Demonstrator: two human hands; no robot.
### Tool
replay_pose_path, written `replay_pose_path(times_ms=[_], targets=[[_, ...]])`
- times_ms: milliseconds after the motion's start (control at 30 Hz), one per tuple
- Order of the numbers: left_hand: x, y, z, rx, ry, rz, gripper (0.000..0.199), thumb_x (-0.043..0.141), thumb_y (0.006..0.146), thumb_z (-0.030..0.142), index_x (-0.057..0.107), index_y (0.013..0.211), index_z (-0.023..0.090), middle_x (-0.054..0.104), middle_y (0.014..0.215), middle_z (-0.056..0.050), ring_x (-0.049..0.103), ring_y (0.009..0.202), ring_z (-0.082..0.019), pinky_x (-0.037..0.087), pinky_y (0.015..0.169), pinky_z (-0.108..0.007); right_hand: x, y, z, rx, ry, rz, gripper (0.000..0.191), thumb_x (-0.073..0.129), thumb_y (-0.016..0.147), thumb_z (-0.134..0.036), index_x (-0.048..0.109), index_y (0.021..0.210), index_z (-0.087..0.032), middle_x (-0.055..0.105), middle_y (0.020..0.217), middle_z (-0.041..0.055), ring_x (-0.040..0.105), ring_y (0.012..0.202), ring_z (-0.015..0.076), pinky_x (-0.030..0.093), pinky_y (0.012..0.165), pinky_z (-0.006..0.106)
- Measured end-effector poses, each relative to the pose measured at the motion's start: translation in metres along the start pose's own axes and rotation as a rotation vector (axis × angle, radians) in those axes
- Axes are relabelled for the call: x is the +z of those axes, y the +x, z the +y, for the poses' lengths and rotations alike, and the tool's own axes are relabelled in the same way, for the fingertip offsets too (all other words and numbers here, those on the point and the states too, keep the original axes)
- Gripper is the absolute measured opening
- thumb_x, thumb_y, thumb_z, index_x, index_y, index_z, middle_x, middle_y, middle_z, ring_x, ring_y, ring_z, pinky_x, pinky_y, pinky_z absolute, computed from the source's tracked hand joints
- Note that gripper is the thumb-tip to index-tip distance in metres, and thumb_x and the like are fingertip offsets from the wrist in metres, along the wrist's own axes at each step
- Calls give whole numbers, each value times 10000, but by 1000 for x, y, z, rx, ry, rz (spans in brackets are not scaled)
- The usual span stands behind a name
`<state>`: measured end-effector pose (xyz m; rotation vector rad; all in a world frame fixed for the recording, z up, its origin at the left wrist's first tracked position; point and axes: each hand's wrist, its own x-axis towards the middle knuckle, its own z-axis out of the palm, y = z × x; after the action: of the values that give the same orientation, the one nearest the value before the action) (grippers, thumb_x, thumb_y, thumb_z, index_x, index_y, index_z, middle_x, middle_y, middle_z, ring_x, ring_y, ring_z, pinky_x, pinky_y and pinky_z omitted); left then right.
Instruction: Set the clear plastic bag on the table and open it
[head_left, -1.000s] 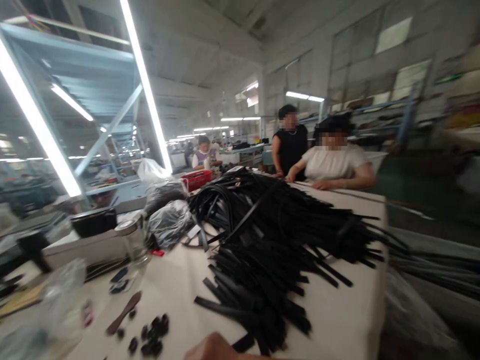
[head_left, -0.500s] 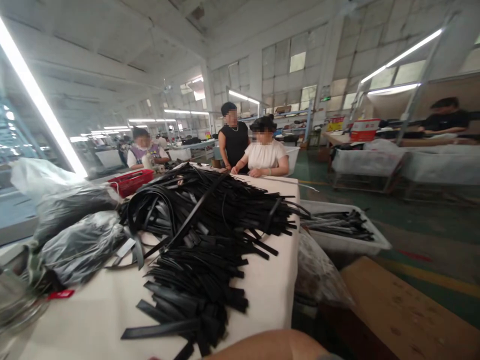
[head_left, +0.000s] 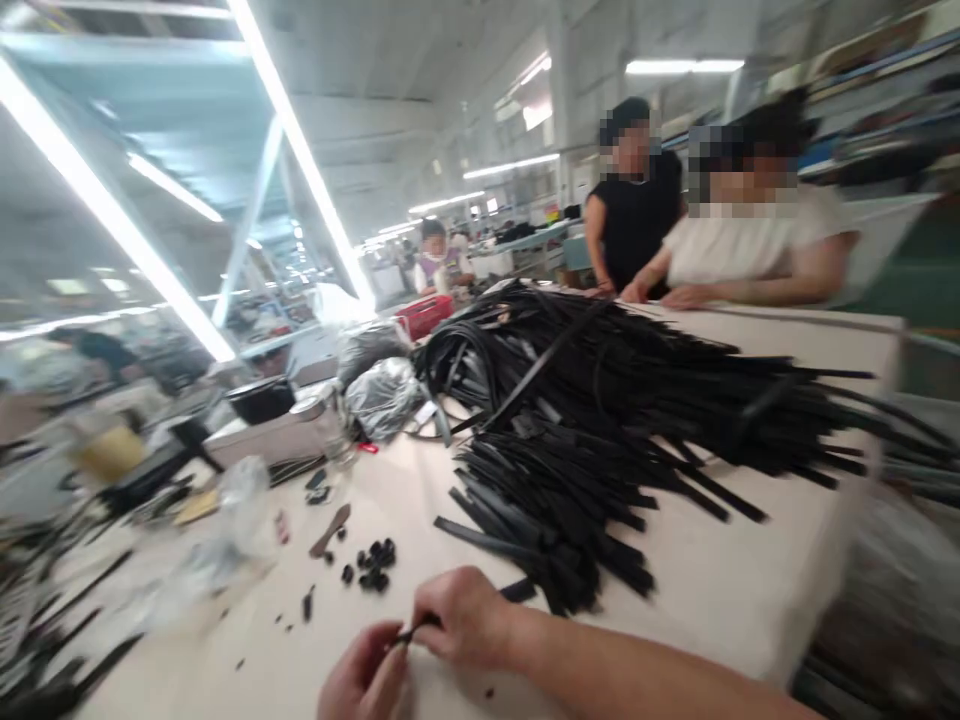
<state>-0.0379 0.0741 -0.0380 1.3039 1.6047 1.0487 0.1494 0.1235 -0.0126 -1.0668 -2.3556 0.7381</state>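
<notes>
Here, left hand (head_left: 364,675) and right hand (head_left: 466,615) close together, each grip pinched on a black strip (head_left: 424,623), right forearm (head_left: 622,662) slanting.

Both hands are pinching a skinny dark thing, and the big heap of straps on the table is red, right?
Not quite: the head view shows the big heap of straps on the table is black, not red. The left hand and right hand are pinching a skinny dark thing.

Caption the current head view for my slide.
Left hand and right hand pinch a small dark piece beside piled black strips.
</notes>
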Motion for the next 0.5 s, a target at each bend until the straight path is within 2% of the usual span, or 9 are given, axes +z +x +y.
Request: replay_pose_path(times_ms=[67,133,233,300,400,500], targets=[[-22,-2,11,-33,-144,40,507,791,620,563,720,968,201,721,866,-82,665,701,-236,536,604,-301,0,0,3,-5,36,28,139,621,797,-278,708,883,-213,722,835,17,639,751,166,379,629,239],[-43,9,25,-52,-278,161,487,808,668,464,693,1032,161,709,953,-103,669,713,-205,529,594,-259,0,1,6,-13,73,44,105,617,792,-251,699,842,-208,709,796,12,622,717,160,364,624,245],[-85,34,44,-92,-477,347,312,778,739,218,678,1021,133,699,960,-102,670,690,-164,518,566,-209,-1,2,7,-16,112,43,94,603,794,-230,687,825,-201,697,789,14,609,714,157,355,635,251],[-118,49,52,-110,-550,432,191,671,815,103,660,1002,144,694,936,-74,668,680,-128,515,573,-181,-2,2,7,-8,127,32,98,593,802,-233,682,825,-198,692,794,18,604,718,159,352,643,255],[-161,64,56,-129,-604,510,139,549,883,45,633,938,140,681,856,-52,655,648,-96,512,573,-159,-2,2,8,-2,134,28,98,575,808,-228,667,809,-197,681,779,16,592,709,159,344,640,259],[-188,75,55,-131,-621,554,128,534,895,42,623,908,133,674,824,-55,654,637,-103,518,563,-167,-1,2,10,-8,134,17,100,560,808,-229,654,806,-196,672,771,15,589,707,162,344,640,265]])
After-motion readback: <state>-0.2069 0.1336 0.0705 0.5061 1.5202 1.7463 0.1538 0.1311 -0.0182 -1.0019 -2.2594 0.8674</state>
